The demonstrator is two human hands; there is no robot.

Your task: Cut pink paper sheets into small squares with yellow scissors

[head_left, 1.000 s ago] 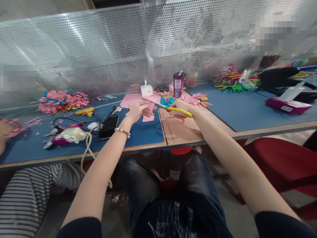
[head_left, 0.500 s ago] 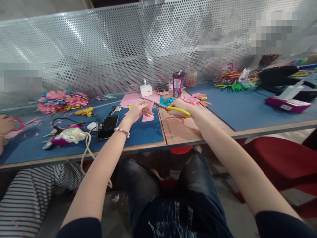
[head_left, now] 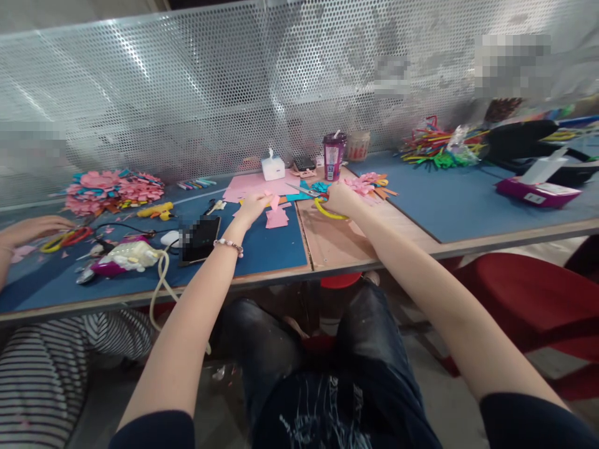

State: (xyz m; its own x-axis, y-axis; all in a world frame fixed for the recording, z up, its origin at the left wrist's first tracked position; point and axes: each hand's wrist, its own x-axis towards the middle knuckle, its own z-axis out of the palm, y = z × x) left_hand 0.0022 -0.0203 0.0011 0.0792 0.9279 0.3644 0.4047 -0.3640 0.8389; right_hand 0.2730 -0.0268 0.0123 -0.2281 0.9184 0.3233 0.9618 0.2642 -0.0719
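Between the fingers of my left hand [head_left: 254, 207] is a small piece of pink paper [head_left: 275, 202]. My right hand [head_left: 340, 198] is closed on yellow-handled scissors [head_left: 327, 211], whose blades point left and away from me over the table. Cut pink pieces [head_left: 277, 218] lie on the blue mat just right of my left hand. Pink sheets [head_left: 248, 188] are spread behind it. Beyond my right hand are pink paper flowers [head_left: 362, 184] and teal paper pieces [head_left: 321, 187].
A purple cup [head_left: 334, 157] and a tissue box [head_left: 272, 168] stand at the back. On the left are a phone [head_left: 201, 240], a yellow glue gun [head_left: 156, 211], a corded tool [head_left: 126, 257] and a pink flower pile [head_left: 112, 190]. Another person's hand [head_left: 40, 229] is at far left.
The scissors have turned and moved slightly away from my left hand, and a pink piece now shows in its fingers. The other person's hand has reached right, beside scissors on the table.
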